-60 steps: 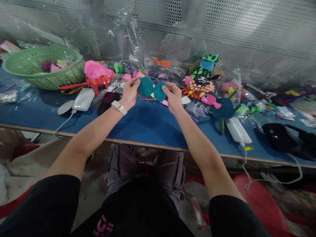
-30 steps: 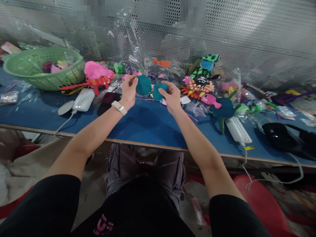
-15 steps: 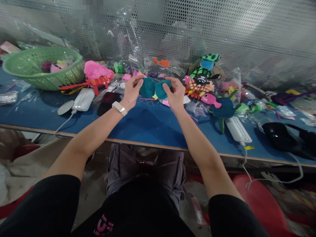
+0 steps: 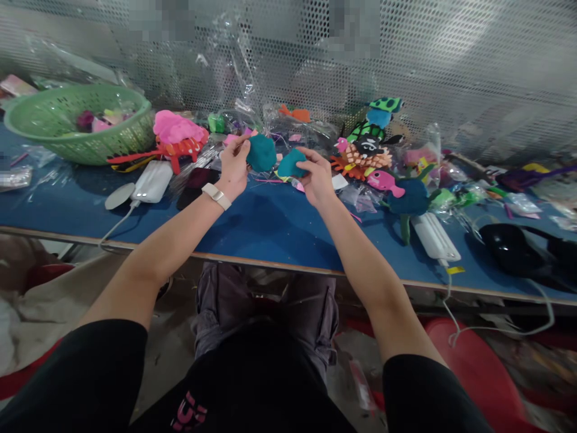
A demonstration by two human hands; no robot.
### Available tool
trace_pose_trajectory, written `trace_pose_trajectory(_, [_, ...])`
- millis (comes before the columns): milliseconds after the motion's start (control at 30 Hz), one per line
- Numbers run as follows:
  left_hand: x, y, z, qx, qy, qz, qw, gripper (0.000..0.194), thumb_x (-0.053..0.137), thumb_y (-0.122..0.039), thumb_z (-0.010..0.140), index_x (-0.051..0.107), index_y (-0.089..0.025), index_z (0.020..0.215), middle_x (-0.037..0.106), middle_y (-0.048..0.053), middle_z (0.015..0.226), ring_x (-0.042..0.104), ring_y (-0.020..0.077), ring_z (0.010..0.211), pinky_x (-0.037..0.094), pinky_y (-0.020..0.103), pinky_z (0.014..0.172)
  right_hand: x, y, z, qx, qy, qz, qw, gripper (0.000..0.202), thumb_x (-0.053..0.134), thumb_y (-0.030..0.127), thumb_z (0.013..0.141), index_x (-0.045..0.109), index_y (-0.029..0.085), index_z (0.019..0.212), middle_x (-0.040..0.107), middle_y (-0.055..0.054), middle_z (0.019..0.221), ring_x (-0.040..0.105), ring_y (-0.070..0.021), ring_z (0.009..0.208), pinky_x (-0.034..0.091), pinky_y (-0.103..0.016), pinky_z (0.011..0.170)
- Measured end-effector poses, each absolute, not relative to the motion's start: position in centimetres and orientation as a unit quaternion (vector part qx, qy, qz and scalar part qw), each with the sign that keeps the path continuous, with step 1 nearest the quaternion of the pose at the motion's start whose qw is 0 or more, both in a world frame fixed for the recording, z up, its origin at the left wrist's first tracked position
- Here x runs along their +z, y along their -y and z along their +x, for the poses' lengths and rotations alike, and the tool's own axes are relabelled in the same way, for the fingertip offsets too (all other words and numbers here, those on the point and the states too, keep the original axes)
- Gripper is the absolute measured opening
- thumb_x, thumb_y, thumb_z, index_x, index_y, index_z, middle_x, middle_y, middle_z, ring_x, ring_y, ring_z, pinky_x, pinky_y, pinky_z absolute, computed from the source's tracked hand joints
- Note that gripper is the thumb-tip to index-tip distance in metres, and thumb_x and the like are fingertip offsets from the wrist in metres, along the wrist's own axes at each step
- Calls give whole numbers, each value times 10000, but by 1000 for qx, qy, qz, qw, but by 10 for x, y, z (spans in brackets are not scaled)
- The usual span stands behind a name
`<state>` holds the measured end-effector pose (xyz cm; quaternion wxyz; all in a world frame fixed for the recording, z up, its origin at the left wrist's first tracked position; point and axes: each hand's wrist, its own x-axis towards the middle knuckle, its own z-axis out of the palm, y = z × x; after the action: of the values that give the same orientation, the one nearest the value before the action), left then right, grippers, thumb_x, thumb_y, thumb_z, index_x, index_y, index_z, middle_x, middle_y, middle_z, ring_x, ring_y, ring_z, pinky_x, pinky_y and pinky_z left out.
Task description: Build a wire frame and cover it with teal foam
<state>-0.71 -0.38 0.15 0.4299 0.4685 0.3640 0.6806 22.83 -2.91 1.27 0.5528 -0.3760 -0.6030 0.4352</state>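
Observation:
Between thumb and fingers, my left hand (image 4: 235, 165) pinches a round flat piece of teal clay (image 4: 262, 153) by its left edge. A second teal clay piece (image 4: 291, 163), more oval and tilted, is gripped by my right hand (image 4: 317, 174). Both pieces are held up over the blue table (image 4: 270, 225), with a small gap between them. Something yellowish peeks out under the right piece; I cannot make out what it is. A thin pink stick (image 4: 269, 180) lies on the table just below the pieces.
At the left stands a green basket (image 4: 45, 135), beside a pink and red clay figure (image 4: 180, 135) and a white power bank (image 4: 153, 181). To the right sit several clay sea animals, a pink fish (image 4: 385, 181), another power bank (image 4: 436, 237) and a black object (image 4: 505, 246). Perforated metal (image 4: 406, 54) rises behind.
The two teal pieces have moved apart. My left hand has shifted slightly left and up with its piece, and the right piece has tilted and dropped a little.

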Motion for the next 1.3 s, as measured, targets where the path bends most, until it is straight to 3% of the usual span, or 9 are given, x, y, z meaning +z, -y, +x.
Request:
trace_pose_trajectory(200, [-5,0,-6,690,-362,450,437,568,892,-781,981,810,-318,1298,807,67,1099,804,257,1105,657,348,828,2,52,203,487,621,-330,517,476,949,592,785,827,303,1144,865,-50,1149,819,-294,1040,744,-539,933])
trace_pose_trajectory(433, [5,9,0,686,-357,455,442,680,939,-815,910,800,-294,1325,764,88,1072,790,279,1103,655,374,874,1,60,199,275,689,-403,536,246,867,448,904,838,300,1099,849,-92,1268,779,-315,1172,707,-523,1046])
trace_pose_trajectory(767, [1,6,-4,680,-359,431,472,696,864,-834,972,768,-359,1471,816,77,1140,814,274,1103,692,378,869,8,58,211,209,710,-392,546,356,854,622,985,820,313,1158,803,-101,1200,756,-346,1183,666,-589,1139])
trace_pose_trajectory(867, [6,10,-2,685,-355,421,476,612,887,-776,989,787,-348,1415,820,74,1140,821,277,1128,705,376,877,10,55,215,183,708,-404,550,417,899,691,948,820,320,1123,804,-102,1171,738,-376,1248,614,-647,1229])
trace_pose_trajectory(933, [8,11,-1,684,-352,433,471,573,911,-740,986,795,-324,1363,811,83,1141,818,294,1175,707,397,914,8,50,218,201,684,-415,564,556,958,771,866,815,329,1172,812,-109,1276,727,-392,1332,611,-662,1249])
trace_pose_trajectory(1033, [4,7,-3,680,-346,452,462,586,938,-733,961,796,-297,1326,802,100,1135,806,318,1227,703,428,953,3,40,221,304,643,-413,569,835,1001,908,709,801,337,1285,829,-112,1342,782,-368,1263,714,-611,1107])
trace_pose_trajectory(1100, [-2,1,-5,682,-345,453,458,609,945,-753,941,802,-290,1309,806,101,1127,808,320,1219,704,430,948,1,35,221,386,627,-400,546,907,965,991,654,813,324,1249,865,-93,1197,825,-322,1078,770,-534,919])
trace_pose_trajectory(1200, [-11,-9,-9,683,-348,453,455,669,926,-821,920,813,-285,1303,815,90,1108,823,312,1186,710,419,922,-1,35,219,461,616,-378,514,842,937,1015,660,827,291,1076,861,-58,994,815,-258,881,756,-426,732])
trace_pose_trajectory(1300, [-14,-12,-11,678,-343,461,459,773,898,-912,874,814,-301,1341,825,83,1104,831,325,1207,720,434,935,0,39,218,481,601,-371,520,749,963,954,710,808,273,981,849,-51,958,816,-231,860,745,-379,722])
